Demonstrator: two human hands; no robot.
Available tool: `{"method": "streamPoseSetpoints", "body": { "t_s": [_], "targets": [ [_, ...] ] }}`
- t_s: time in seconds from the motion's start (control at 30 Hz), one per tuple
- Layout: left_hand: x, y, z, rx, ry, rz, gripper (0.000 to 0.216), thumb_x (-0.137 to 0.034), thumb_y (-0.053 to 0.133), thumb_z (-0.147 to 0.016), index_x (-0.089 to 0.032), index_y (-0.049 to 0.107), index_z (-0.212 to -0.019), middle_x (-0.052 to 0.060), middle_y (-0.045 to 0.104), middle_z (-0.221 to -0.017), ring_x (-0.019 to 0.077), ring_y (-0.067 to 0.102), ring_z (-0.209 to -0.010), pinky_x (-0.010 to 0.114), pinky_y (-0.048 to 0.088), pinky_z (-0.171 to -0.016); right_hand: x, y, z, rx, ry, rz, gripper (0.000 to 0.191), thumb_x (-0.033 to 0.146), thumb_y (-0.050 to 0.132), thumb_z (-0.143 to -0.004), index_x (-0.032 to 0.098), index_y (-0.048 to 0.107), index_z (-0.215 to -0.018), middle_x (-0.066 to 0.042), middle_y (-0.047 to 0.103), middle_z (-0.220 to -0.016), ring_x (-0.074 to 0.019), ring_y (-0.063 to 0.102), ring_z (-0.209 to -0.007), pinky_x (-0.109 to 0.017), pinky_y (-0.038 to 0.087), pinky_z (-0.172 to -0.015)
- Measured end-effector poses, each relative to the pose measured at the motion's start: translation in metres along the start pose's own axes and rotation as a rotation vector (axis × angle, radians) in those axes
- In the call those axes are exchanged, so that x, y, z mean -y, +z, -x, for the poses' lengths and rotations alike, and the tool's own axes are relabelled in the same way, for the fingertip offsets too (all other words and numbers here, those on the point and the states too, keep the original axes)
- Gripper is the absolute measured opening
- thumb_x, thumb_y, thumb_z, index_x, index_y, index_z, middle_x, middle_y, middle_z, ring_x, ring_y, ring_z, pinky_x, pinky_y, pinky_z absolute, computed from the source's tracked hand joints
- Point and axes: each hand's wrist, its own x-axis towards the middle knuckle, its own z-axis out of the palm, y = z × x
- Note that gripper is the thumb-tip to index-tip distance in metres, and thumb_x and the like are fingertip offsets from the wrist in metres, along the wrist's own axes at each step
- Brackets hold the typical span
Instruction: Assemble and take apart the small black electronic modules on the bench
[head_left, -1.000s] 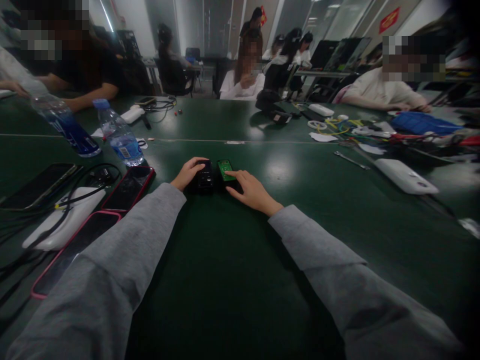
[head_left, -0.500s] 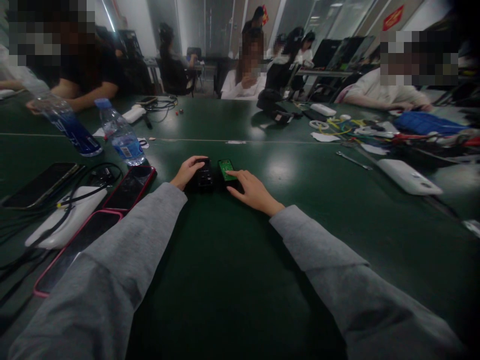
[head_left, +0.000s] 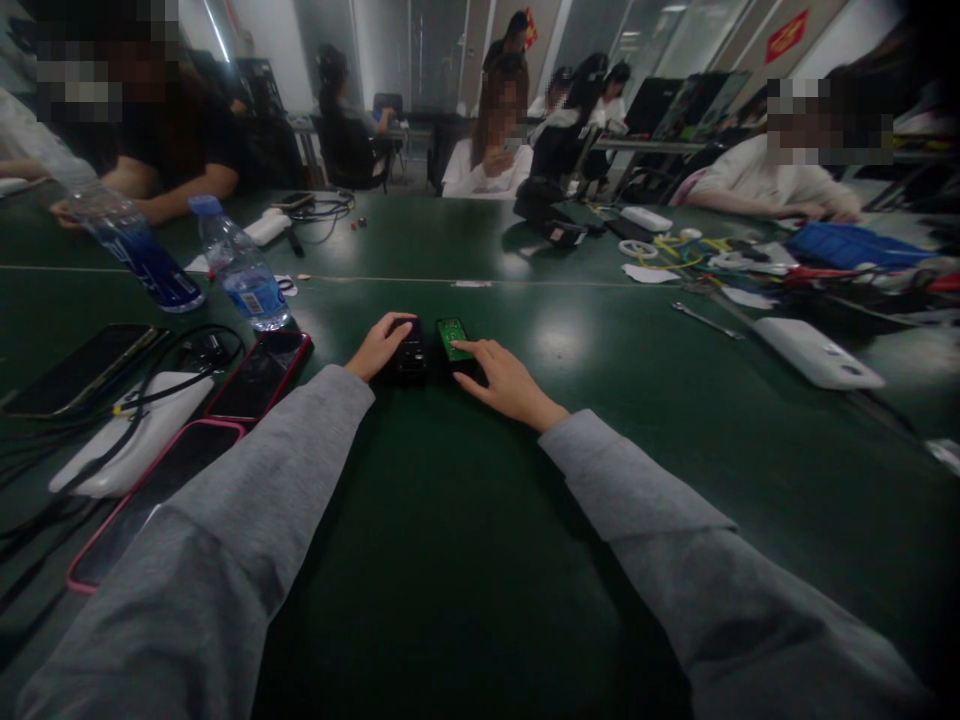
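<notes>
The black-edged, green rectangular circuit board (head_left: pixel 453 338) lies face up on the dark green glossy table (head_left: pixel 457 560), its bright surface flecked with small pale marks, its long side running away from the wearer. Just to the left of the circuit board, with a narrow gap between the two, sits a black oblong plastic device (head_left: pixel 412 352), its dark top broken by a few small, lighter details. The left hand (head_left: pixel 375 348) rests on the far left part of that device, thumb over its top; whether the fingers are clamped on it I cannot tell. The right hand (head_left: pixel 508 387) comes in from the right of the circuit board with thumb and forefinger spread apart — the forefinger's tip on the green face, the thumb near the closest edge. That forefinger covers part of the board's markings, and the black edging on the near side melts into shadow. The device's left side is hidden by the left hand, and its lower front is too dark to read. Well to the left of the circuit board, the pink-edged black phone (head_left: pixel 150 520) is partly covered by the grey fabric left sleeve (head_left: pixel 300 460). Far to the right of the circuit board, the heap of coloured cables (head_left: pixel 720 252) is blurred — single strands are hard to separate — and the grey fabric right sleeve (head_left: pixel 660 500) fades into darkness at its lower end.
</notes>
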Motion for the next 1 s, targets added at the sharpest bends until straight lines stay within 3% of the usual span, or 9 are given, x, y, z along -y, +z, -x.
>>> {"method": "streamPoseSetpoints", "body": {
  "t_s": [0.77, 1.0],
  "targets": [
    [-0.0068, 0.0034, 0.0027, -0.025, 0.007, -0.084, 0.034, -0.048, 0.052, -0.094, -0.020, 0.061, -0.111, 0.008, 0.067, -0.111, 0.0213, 0.062, -0.104, 0.038, 0.049, -0.095, -0.0004, -0.0001, 0.0003, 0.008, 0.009, -0.004, 0.050, 0.046, 0.050, -0.099, 0.020, 0.044, -0.142, -0.012, 0.058, -0.120, -0.0289, 0.057, -0.104, -0.048, 0.051, -0.090],
    [-0.0068, 0.0033, 0.0030, -0.022, 0.019, -0.088, 0.032, -0.044, 0.051, -0.094, -0.019, 0.061, -0.112, 0.008, 0.067, -0.112, 0.0220, 0.062, -0.105, 0.040, 0.048, -0.097, -0.0001, -0.0001, 0.0005, 0.007, 0.008, 0.003, 0.050, 0.048, 0.049, -0.099, 0.020, 0.044, -0.141, -0.012, 0.059, -0.118, -0.0296, 0.057, -0.104, -0.048, 0.051, -0.090]
  ]
}}
